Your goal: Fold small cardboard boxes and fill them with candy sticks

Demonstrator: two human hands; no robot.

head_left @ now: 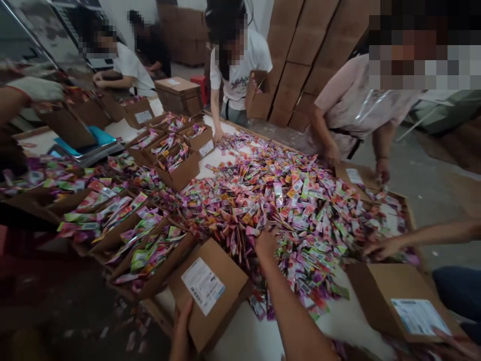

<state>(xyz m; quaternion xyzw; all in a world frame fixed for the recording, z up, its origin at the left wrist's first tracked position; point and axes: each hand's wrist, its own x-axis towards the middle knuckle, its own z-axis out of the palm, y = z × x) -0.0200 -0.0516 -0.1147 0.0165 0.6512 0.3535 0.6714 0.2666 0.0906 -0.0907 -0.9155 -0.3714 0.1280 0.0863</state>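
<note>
My left hand (183, 323) grips the side of a brown cardboard box (229, 281), which is tilted at the table's near edge with a white printed label on it. Just beyond the box, my right hand (266, 244) reaches into a large heap of small colourful packets (278, 193). Its fingertips are partly hidden among the packets, and I cannot tell whether they hold any. A pinkish packet (252, 231) lies right beside that hand.
Packet-filled open boxes (150, 245) line the left side, with another group (173, 155) behind. Co-workers stand around the table; one's arm (398, 244) reaches in from the right above a labelled box (406, 301). Stacked cartons (300, 65) stand at the back. Packets lie on the floor (131, 341).
</note>
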